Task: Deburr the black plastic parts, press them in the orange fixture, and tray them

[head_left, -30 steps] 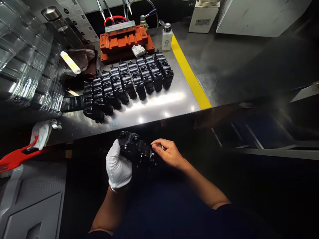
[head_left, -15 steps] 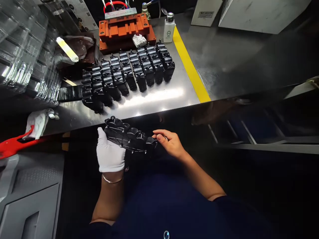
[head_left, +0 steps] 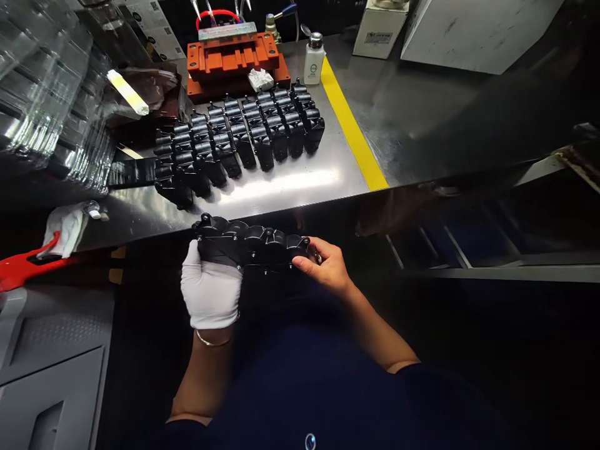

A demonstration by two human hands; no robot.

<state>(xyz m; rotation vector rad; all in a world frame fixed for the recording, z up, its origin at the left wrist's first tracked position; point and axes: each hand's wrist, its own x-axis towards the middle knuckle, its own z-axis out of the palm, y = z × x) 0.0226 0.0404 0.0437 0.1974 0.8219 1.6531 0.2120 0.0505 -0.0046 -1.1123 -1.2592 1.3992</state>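
Observation:
A black moulded plastic part, with a row of rounded humps along its upper edge and small pins on its face, is held up in front of the bench edge. My left hand, in a white glove, is closed around its left end, the thumb up along the side. My bare right hand grips the right end between thumb and fingers; some fingers are hidden behind it. Beyond, several similar black parts stand side by side in a row on the metal bench.
An orange fixture stands behind the row, with a white pump bottle beside it. Stacked clear plastic trays fill the left. Yellow tape crosses the bench. A red-handled tool and grey bin lie lower left.
The black part has turned, its humped edge now more level and facing me more. My right hand has shifted slightly right and closed more fully on its end.

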